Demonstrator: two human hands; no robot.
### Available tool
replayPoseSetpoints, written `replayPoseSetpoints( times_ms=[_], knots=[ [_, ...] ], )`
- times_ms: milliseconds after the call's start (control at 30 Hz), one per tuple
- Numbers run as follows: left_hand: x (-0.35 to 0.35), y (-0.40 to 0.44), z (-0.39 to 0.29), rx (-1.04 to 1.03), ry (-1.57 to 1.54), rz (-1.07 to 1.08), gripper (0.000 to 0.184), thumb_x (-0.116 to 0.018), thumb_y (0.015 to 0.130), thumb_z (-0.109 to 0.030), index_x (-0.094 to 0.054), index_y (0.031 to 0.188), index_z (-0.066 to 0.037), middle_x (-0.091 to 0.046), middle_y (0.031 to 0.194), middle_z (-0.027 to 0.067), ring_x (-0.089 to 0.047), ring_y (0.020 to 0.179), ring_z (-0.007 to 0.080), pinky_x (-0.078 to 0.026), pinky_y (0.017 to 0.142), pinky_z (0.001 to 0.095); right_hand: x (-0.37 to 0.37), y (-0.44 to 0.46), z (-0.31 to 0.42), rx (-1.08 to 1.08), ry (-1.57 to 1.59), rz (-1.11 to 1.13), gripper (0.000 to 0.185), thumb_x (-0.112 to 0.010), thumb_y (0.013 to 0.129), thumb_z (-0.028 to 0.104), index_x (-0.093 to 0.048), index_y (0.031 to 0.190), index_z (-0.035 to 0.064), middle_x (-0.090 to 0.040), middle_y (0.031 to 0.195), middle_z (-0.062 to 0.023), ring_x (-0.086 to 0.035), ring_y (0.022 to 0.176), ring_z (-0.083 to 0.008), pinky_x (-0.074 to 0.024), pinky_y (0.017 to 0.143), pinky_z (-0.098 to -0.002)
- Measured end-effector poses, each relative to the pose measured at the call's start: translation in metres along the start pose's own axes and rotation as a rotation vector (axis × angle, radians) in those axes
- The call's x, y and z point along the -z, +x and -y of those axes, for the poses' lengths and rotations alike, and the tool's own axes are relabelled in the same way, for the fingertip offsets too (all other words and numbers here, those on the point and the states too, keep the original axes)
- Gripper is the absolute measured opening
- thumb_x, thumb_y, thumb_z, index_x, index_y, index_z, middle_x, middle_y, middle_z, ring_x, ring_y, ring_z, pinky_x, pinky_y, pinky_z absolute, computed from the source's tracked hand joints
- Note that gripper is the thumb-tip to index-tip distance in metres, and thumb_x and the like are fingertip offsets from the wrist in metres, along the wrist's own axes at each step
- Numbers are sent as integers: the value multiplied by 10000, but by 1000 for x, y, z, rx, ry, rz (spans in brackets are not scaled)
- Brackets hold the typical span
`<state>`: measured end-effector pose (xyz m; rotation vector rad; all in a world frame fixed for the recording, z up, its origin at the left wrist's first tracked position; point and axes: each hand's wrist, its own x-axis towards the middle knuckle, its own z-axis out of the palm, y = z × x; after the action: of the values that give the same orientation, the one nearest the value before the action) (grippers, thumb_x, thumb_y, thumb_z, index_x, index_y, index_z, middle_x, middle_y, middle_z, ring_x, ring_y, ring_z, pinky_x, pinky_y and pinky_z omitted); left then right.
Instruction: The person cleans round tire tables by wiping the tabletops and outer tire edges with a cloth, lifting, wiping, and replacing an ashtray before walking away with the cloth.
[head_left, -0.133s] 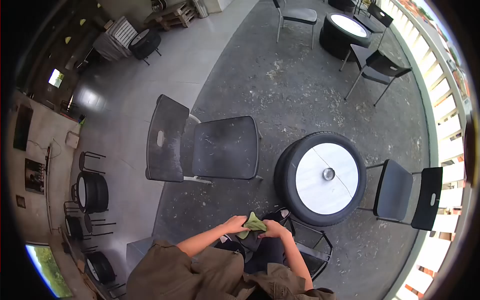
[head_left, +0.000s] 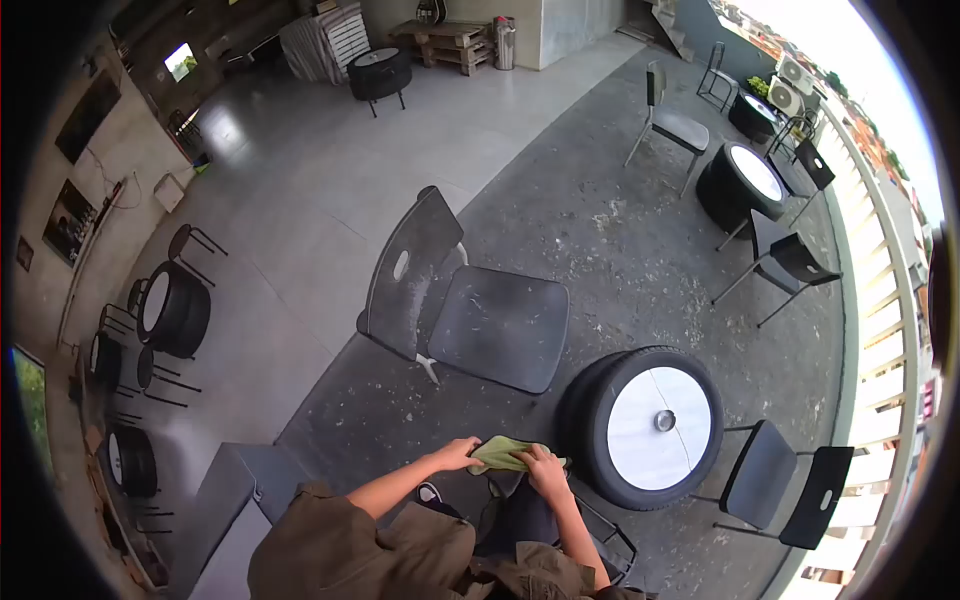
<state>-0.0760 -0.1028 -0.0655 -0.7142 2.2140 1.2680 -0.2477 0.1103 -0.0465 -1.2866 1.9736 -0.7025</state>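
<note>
A green cloth is stretched between my two hands, low in front of my body. My left hand pinches its left end. At the other side my right hand has its fingers closed over the cloth's right part. Just ahead is a worn dark chair, apart from both hands. To the right of my right hand stands a tire table with a round white top, on which a small round glass dish sits.
A dark chair stands right of the tire table, near the white railing. More chairs and another tire table are farther back. On the left are stools and tire tables. A grey box-like block is beside me.
The view has tilted upward and turned, so the furniture sits differently in it. My hands have moved a little apart, and the bunched cloth is now spread wider between them.
</note>
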Motion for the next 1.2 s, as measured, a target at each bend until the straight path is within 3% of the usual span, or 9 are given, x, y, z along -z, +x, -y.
replayPoseSetpoints(
  times_ms=[67,167,400,500,600,700,767,900,1200],
  knots=[
    [11,63,19,-89,-246,-234,494,-731,833,-200,-546,1274,-76,-637,984,171,-647,932,354,-518,742,441,29,54,11,199,-77,-410,654,-547,741,-112,-565,1346,135,-568,1244,-156,-599,1099,-378,-505,915,-458],
    [69,-20,44,-270,-75,-638,506,-696,851,-209,-553,1324,-99,-599,1024,167,-637,956,333,-517,762,432,-12,105,54,138,-240,-129,579,-537,816,-73,-549,1361,123,-582,1232,-156,-635,988,-386,-521,857,-475],
    [171,-194,131,86,214,-900,418,-778,764,-365,-706,1142,-202,-610,996,93,-619,1001,271,-486,891,429,-62,202,270,313,-185,-217,639,-588,747,-107,-546,1350,101,-554,1147,-206,-616,955,-425,-517,821,-489],
    [201,-212,178,285,358,-917,474,-746,791,-262,-668,1258,-274,-617,1146,83,-586,1093,267,-456,911,431,-85,251,307,286,-314,-124,633,-587,748,-86,-543,1356,82,-519,1224,-192,-579,1076,-412,-475,910,-504],
    [238,-230,182,393,285,-995,700,-708,809,-160,-493,1454,-324,-497,1384,124,-470,1283,335,-401,1033,481,-97,307,327,403,-463,-120,678,-591,763,-56,-482,1418,80,-463,1373,-182,-458,1288,-407,-370,1069,-536],
    [265,-206,218,375,546,-1228,895,-719,785,-119,-319,1554,-343,-272,1580,126,-278,1436,410,-344,1105,562,-101,356,347,563,-575,-196,759,-584,771,-43,-388,1492,91,-364,1516,-170,-288,1446,-403,-220,1177,-579],
    [298,-195,226,369,547,-1223,944,-715,778,-96,-262,1573,-328,-164,1628,124,-206,1470,432,-301,1134,597,-95,399,355,562,-527,-175,819,-564,765,-58,-329,1530,113,-280,1590,-153,-207,1488,-410,-151,1197,-609],
    [391,-148,232,368,540,-1172,948,-685,784,-54,-233,1588,-275,-47,1668,121,-99,1504,455,-282,1143,630,-67,492,374,534,-512,-167,791,-570,803,-12,-298,1541,77,-232,1615,-168,-179,1496,-418,-180,1198,-584],
    [590,-37,226,252,529,-1054,932,-630,830,-38,-129,1606,-168,10,1664,147,-24,1506,470,-263,1149,642,17,664,374,340,-420,-63,778,-567,797,1,-321,1533,66,-189,1631,-181,-123,1507,-434,-139,1193,-619]
  ],
)
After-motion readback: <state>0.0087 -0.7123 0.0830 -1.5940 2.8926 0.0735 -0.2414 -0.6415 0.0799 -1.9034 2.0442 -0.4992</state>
